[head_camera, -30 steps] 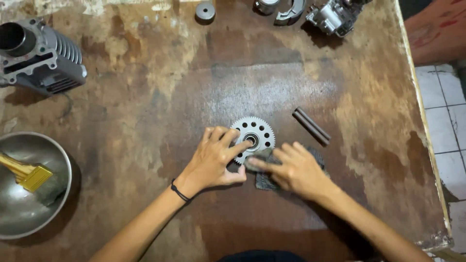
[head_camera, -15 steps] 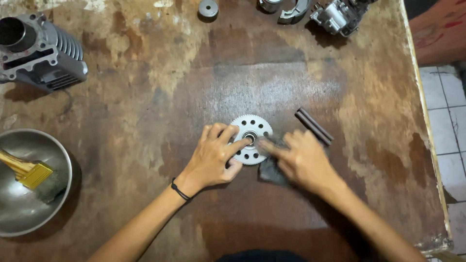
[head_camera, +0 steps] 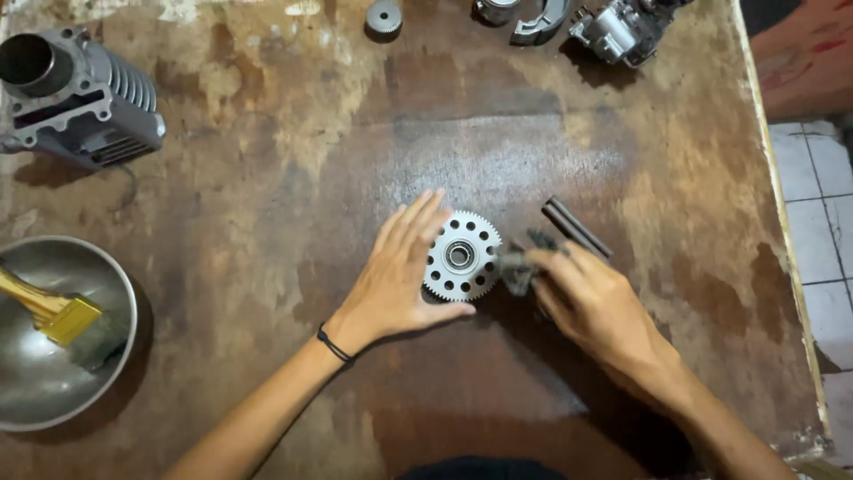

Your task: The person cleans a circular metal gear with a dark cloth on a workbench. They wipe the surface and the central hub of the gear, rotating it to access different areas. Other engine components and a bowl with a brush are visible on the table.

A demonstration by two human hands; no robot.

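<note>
My left hand (head_camera: 400, 280) is now lying spread beside the gear (head_camera: 462, 256), fingers lifted off; my right hand (head_camera: 593, 302) is pinching the rag (head_camera: 518, 263) over the stained wooden table (head_camera: 267, 178), white floor tiles (head_camera: 822, 213) beyond.

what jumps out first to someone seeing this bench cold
Mid-table, a toothed gear with a ring of holes lies flat, the left hand steadying its left edge while the right hand presses a dark rag to its right edge. A finned engine cylinder sits far left, and a steel bowl holding a brush lies below it.
</note>
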